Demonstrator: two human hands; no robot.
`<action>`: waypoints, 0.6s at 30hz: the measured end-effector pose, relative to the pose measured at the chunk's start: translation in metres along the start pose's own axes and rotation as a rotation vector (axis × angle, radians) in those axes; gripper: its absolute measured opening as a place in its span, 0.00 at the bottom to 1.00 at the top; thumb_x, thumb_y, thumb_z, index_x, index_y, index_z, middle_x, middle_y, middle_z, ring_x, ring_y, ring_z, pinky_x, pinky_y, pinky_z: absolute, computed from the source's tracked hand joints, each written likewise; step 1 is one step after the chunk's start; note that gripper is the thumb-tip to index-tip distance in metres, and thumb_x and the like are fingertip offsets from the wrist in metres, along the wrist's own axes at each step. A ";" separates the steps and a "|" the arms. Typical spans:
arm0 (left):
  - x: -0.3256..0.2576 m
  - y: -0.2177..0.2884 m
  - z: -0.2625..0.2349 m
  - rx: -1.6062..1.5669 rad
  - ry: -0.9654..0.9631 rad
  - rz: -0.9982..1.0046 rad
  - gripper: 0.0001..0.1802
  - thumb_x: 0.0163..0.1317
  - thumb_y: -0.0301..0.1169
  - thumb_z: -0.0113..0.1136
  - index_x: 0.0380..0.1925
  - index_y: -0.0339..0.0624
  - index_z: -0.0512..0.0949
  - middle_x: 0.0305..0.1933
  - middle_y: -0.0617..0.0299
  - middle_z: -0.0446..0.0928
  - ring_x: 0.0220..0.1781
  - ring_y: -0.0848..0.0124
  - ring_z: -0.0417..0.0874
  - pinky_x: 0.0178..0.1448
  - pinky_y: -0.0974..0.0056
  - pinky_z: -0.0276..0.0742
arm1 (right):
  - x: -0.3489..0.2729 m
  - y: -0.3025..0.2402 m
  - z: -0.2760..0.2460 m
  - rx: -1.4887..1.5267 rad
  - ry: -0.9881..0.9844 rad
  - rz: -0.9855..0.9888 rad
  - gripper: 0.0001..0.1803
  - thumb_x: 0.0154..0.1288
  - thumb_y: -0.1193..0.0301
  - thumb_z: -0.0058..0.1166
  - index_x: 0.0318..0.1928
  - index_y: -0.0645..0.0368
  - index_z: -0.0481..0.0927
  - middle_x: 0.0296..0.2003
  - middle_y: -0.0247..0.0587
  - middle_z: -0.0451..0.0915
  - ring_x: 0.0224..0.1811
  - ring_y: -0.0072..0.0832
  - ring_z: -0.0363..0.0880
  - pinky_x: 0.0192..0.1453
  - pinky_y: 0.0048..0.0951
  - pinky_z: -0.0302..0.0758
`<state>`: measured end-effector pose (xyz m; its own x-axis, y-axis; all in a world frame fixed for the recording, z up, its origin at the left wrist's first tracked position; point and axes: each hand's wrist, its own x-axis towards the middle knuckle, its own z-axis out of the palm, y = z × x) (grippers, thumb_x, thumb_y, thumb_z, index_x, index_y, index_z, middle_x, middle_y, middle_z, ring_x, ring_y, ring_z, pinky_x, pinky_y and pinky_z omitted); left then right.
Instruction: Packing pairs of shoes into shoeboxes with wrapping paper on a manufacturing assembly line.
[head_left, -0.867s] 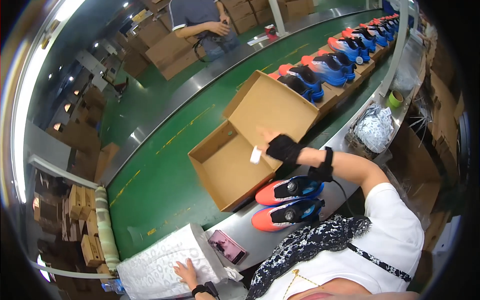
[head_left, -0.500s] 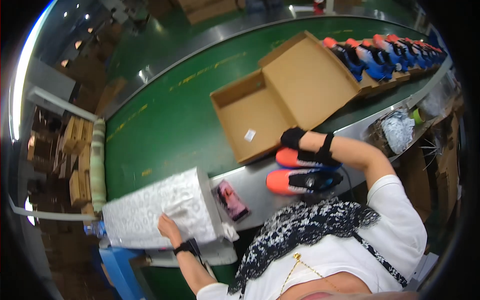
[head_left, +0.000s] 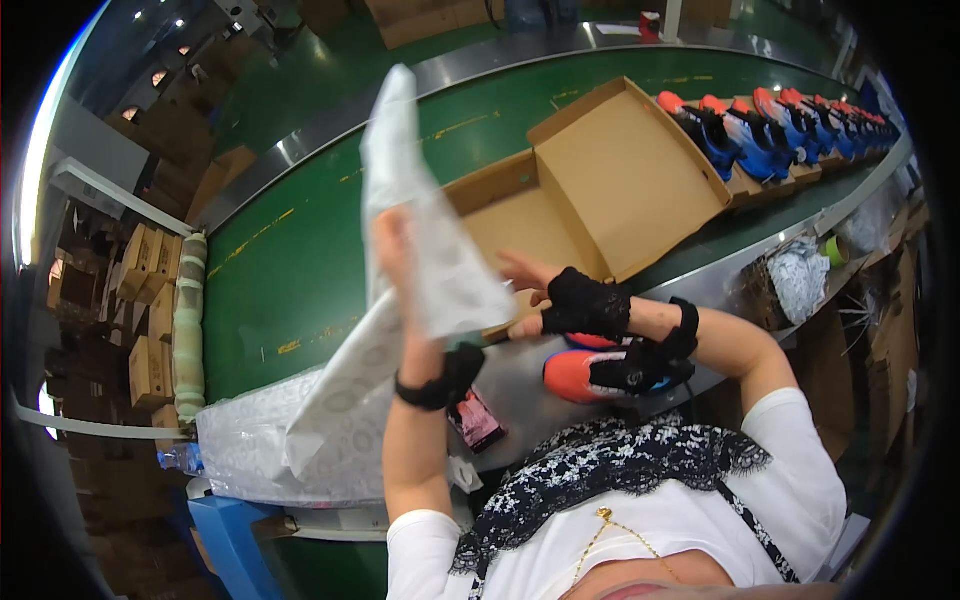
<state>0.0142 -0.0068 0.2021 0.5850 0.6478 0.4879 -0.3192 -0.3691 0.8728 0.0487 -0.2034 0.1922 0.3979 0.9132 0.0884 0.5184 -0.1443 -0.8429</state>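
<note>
Above the open cardboard box [head_left: 560, 210], left hand [head_left: 392, 250] closed on tissue paper sheet [head_left: 420, 240].

White patterned tissue sheet [head_left: 425, 250], seemingly lifted

The person wears a white short-sleeved top with a black-and-white patterned lace scarf at the neck and a thin gold chain. The right hand [head_left: 560, 300] carries a black lace fingerless glove. The left hand [head_left: 395, 250] has a black band at the wrist.
</note>
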 end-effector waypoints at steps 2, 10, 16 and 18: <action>-0.005 0.029 0.066 0.073 -0.152 0.226 0.09 0.60 0.31 0.43 0.32 0.36 0.67 0.28 0.56 0.69 0.31 0.69 0.70 0.37 0.66 0.67 | 0.010 0.017 -0.019 0.328 0.380 0.008 0.39 0.46 0.60 0.60 0.57 0.61 0.57 0.51 0.45 0.66 0.53 0.34 0.64 0.56 0.33 0.60; -0.022 0.058 0.107 0.790 -0.382 0.578 0.34 0.50 0.41 0.57 0.50 0.26 0.59 0.51 0.39 0.63 0.51 0.49 0.66 0.53 0.59 0.63 | -0.012 0.098 -0.151 -0.107 1.288 0.164 0.20 0.49 0.67 0.52 0.43 0.63 0.71 0.38 0.46 0.75 0.42 0.38 0.72 0.49 0.31 0.66; -0.053 0.007 0.066 0.931 -0.790 0.316 0.46 0.38 0.49 0.64 0.53 0.33 0.57 0.46 0.43 0.68 0.45 0.50 0.71 0.45 0.53 0.67 | -0.045 0.116 -0.224 -0.181 1.680 0.133 0.22 0.44 0.66 0.59 0.40 0.64 0.73 0.36 0.44 0.76 0.36 0.38 0.74 0.43 0.31 0.69; -0.059 0.003 0.063 1.036 -0.719 0.546 0.47 0.38 0.49 0.64 0.54 0.35 0.56 0.42 0.46 0.71 0.41 0.51 0.74 0.42 0.49 0.67 | -0.053 0.115 -0.230 -0.431 1.671 0.058 0.20 0.46 0.67 0.59 0.40 0.63 0.73 0.35 0.44 0.77 0.35 0.37 0.75 0.41 0.31 0.70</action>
<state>0.0259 -0.0881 0.1760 0.9209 -0.1062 0.3750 -0.1197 -0.9927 0.0129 0.2620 -0.3558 0.2125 0.5704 -0.4092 0.7122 0.5142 -0.4983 -0.6981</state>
